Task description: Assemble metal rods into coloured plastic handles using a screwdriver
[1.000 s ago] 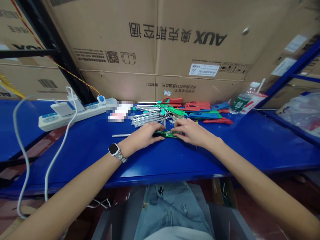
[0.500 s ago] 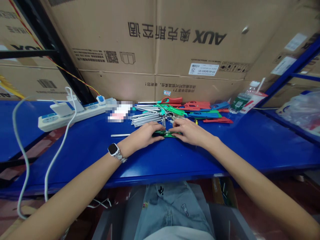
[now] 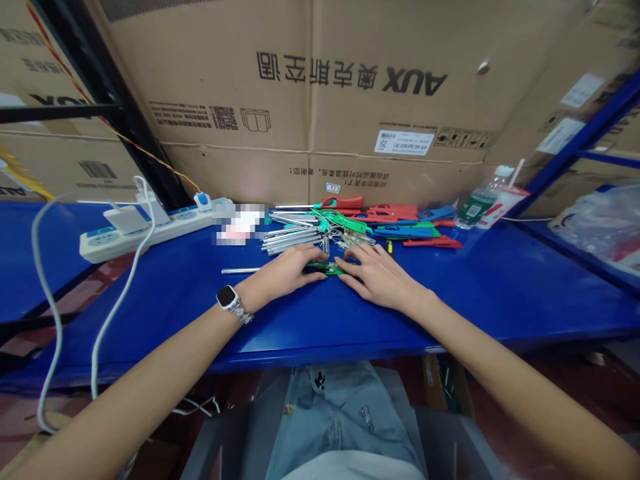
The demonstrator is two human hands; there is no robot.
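A green lighter-like piece (image 3: 330, 268) with a metal rod (image 3: 240, 271) lies near the middle of the blue table. My left hand (image 3: 290, 270) grips its left part between thumb and fingers, the rod sticking out to the left. My right hand (image 3: 380, 275) is at the piece's right end, fingers curved over it, the fingertips touching it. Just beyond my hands lie a pile of metal rods (image 3: 293, 239), clear parts (image 3: 355, 239) and a green handle (image 3: 345, 220). Red handles (image 3: 393, 212) and blue handles (image 3: 407, 231) are heaped to the right.
A white power strip (image 3: 135, 233) with plugs and cables stands at the left. At the back right are a bottle (image 3: 473, 207) and a cup (image 3: 500, 205). A large cardboard box (image 3: 225, 160) rises behind the table (image 3: 310, 333). A yellow-black item (image 3: 389, 248) lies beyond my right hand.
My right hand has shifted slightly right and spread its fingers more over the green piece. My left hand has hardly moved. The view has shifted a little.
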